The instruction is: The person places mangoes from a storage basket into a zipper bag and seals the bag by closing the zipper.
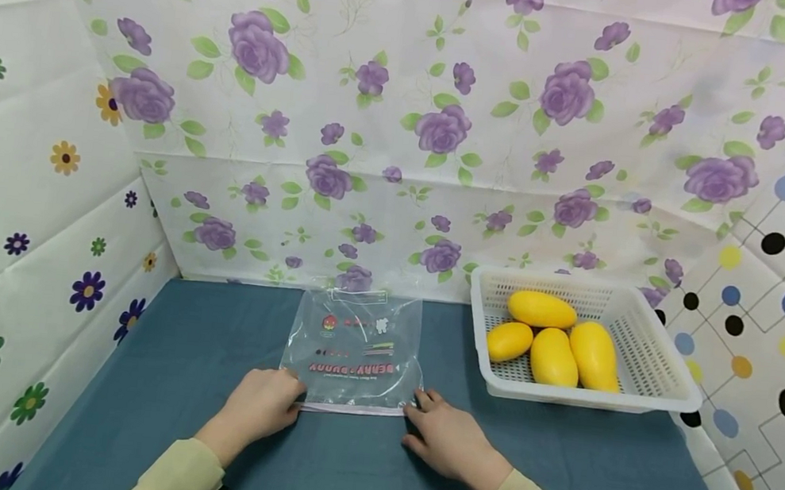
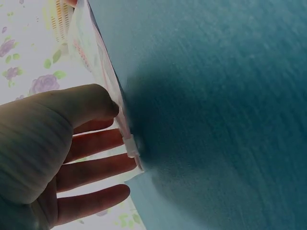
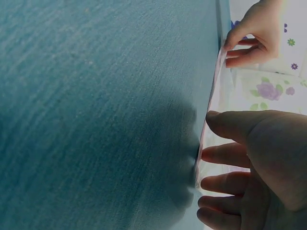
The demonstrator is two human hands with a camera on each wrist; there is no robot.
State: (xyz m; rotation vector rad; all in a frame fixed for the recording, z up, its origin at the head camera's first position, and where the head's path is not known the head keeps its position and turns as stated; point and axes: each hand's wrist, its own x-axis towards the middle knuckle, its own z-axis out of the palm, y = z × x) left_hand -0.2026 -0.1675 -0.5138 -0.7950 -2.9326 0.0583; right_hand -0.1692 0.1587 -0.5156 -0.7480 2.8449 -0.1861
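Presently, your left hand (image 1: 264, 407) and right hand (image 1: 454, 441) (fingers loosely spread) touch the bag (image 1: 356, 345) at its near corners, beside the basket (image 1: 585, 398).

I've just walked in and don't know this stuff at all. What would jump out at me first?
Probably the four bright yellow, mango-like fruits, bunched in a white basket on the right of the blue table. Next, the clear printed bag lying flat mid-table, with the left hand and right hand at its near corners. Behind it hangs a purple-flowered cloth.
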